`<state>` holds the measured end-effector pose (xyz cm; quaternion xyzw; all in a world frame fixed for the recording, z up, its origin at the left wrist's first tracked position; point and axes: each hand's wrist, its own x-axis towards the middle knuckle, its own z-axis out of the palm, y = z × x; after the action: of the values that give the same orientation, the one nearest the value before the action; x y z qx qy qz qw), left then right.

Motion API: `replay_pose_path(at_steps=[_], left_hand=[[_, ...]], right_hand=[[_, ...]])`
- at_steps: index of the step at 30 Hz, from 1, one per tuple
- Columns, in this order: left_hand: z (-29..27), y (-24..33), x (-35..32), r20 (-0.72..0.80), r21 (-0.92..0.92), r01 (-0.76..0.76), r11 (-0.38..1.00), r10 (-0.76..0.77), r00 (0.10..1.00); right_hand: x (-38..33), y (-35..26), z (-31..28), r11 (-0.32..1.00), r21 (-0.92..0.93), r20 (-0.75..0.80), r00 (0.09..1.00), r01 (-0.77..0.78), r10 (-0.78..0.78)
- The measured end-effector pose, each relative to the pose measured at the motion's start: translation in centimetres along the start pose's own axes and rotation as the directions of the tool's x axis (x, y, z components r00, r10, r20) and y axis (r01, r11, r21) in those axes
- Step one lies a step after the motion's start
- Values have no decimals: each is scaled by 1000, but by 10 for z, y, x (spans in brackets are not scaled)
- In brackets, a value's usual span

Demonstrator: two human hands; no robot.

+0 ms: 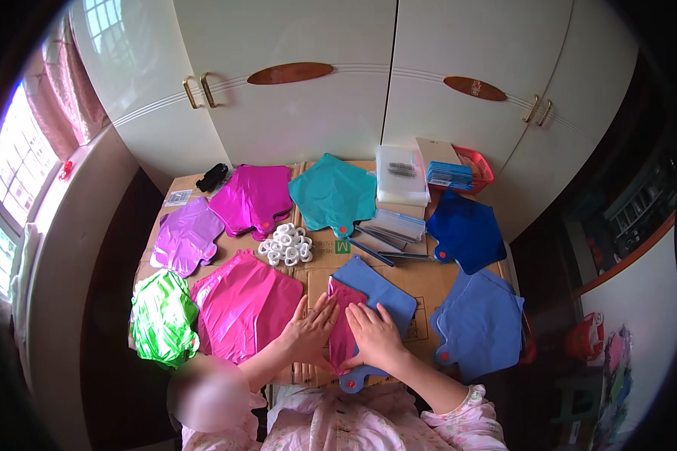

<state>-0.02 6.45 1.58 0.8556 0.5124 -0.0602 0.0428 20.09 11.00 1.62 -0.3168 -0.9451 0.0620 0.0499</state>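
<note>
- We see the left hand (308,329) open and flat, fingers together, gripping nothing; its fingers rest on the left side of the narrow pink foil piece (341,340).
- The right hand (376,332) is also open, fingers extended against the foil's right side, with no grasp.
- That foil, apparently folded lengthwise, lies at the near middle of the bench (320,279), partly over a blue sheet (387,292); we judge the flat palms keep slippery film smooth and aligned.
- Left of it lies a pink stack (241,312), right a blue stack (480,323), probably close for easy reach.
- Farther back, white rings (286,246) sit heaped between coloured stacks, which we think are spread apart to keep colours separate.
</note>
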Motion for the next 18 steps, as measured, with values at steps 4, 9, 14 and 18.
replay_pose_path(at_steps=[4, 9, 14, 18], left_hand=[[0, 11, -4, 27, 73, 11, 997, -13, 1000], [4, 2, 0, -49, -38, 14, 999, -15, 999], [6, -19, 18, -104, -74, 49, 996, -56, 993], [11, -31, 26, -171, -69, 57, 996, -68, 983]], right_hand=[[-2, -3, -2, 1000, -19, 37, 999, -11, 12], [-3, -1, 3, 1000, -28, 61, 998, -5, 7], [-3, -1, 2, 1000, -23, 76, 997, -3, 5], [-3, -2, 0, 1000, -5, 85, 996, -9, 9]])
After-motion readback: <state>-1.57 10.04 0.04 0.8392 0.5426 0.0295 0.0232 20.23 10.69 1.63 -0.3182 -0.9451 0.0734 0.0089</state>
